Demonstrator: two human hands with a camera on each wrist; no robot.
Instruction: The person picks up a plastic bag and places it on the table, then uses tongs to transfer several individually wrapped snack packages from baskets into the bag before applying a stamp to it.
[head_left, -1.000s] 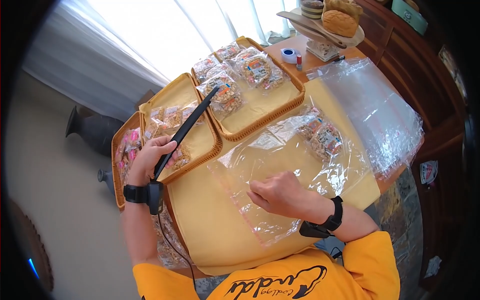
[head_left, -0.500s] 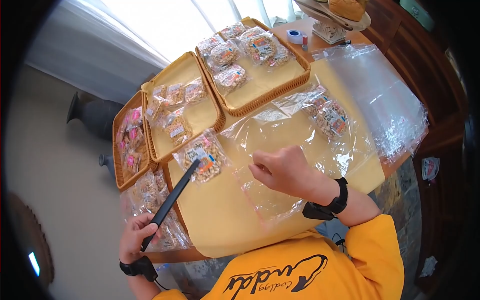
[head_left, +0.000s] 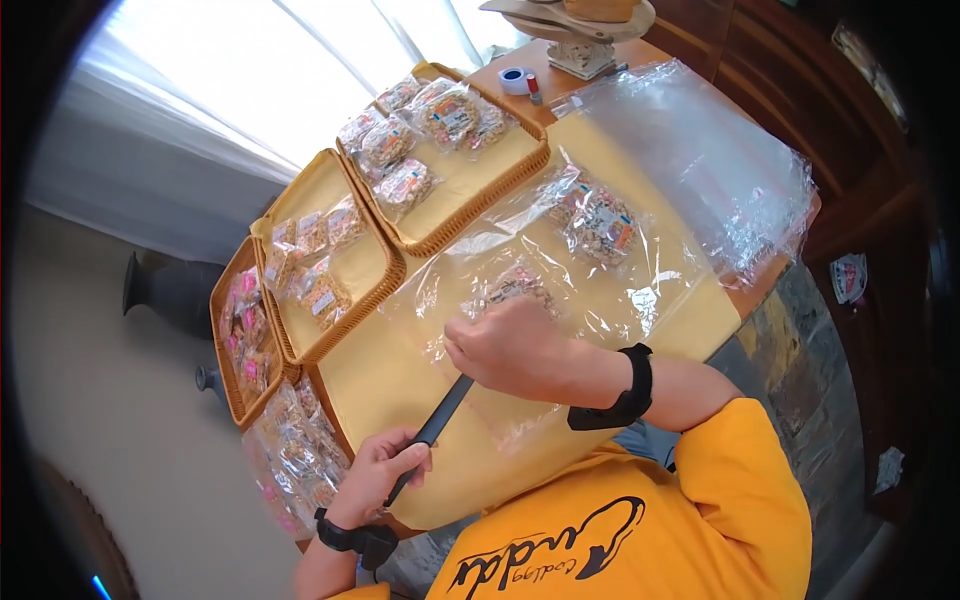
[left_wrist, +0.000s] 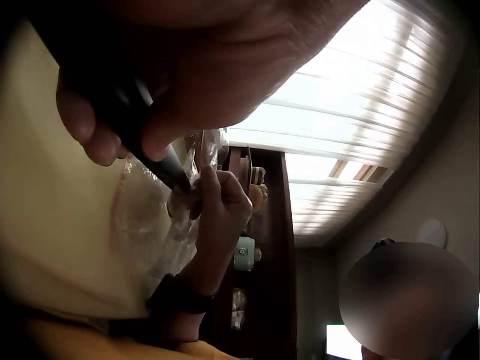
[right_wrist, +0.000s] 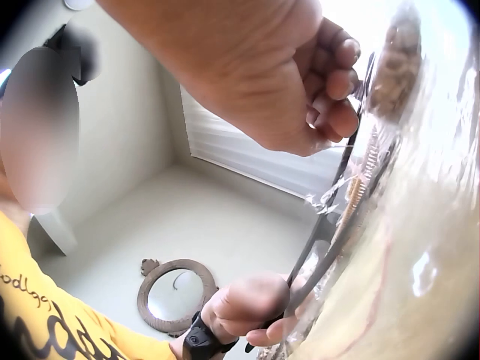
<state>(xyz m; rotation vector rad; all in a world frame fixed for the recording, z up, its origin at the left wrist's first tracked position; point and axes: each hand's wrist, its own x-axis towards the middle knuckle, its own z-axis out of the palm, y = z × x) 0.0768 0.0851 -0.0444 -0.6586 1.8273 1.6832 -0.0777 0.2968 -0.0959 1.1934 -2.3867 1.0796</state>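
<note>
My left hand grips a pair of long black tongs near the front edge of the table. The tongs reach under my right hand toward the large clear plastic bag, which lies flat. My right hand pinches the film of the bag's near edge, as the left wrist view shows. Just beyond its knuckles is a clear-wrapped puffed-grain snack packet, partly hidden by that hand. Another packet, with a printed label, lies farther inside the bag.
Wicker trays of wrapped snacks line the left and back. More packets lie in plastic at the left edge. A stack of clear bags covers the right side, below a roll of tape and a stand.
The left hand and tongs swung from the back tray down to the near edge with a snack packet, then right to the bag. The right hand stayed at the bag's edge.
</note>
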